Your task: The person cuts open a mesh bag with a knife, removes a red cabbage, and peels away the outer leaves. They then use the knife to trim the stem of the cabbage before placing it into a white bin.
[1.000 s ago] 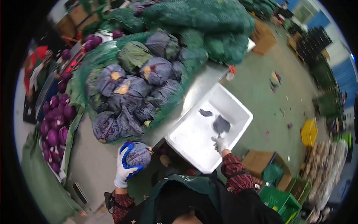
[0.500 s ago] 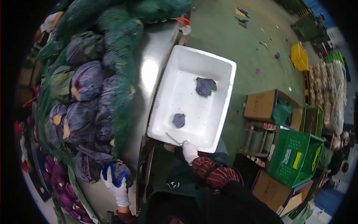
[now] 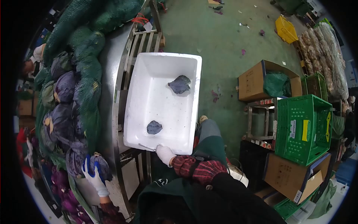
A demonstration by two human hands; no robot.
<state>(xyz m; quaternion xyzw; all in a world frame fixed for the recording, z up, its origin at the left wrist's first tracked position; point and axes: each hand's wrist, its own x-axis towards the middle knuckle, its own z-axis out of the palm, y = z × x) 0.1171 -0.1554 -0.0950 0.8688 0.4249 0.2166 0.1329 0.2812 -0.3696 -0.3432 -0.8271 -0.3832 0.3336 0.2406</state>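
Note:
My left hand point(image 3: 94, 177), in a white glove with blue-coated fingers, is curled over a red cabbage point(image 3: 100, 166) at the near end of the metal table. Several more red cabbages point(image 3: 64, 118) lie behind it in a green net bag point(image 3: 87, 74). My right hand point(image 3: 165, 154), white-gloved, is closed at the near rim of a white foam box point(image 3: 164, 142). From its fingers a thin metal knife blade point(image 3: 146, 147) sticks out to the left along that rim. Inside the box are two loose cabbage leaves, one far point(image 3: 179, 85) and one near point(image 3: 154, 127).
Purple onions point(image 3: 63, 183) fill a net bag at lower left. To the right stand a green crate point(image 3: 298, 128), cardboard boxes point(image 3: 251, 82) and a yellow basket point(image 3: 285, 30). Leaf scraps lie on the green floor. Another person point(image 3: 37, 56) is at far left.
The view has shifted to the right. The foam box has come nearer to me along the table edge, baring slats behind it. My left hand stays on the same cabbage.

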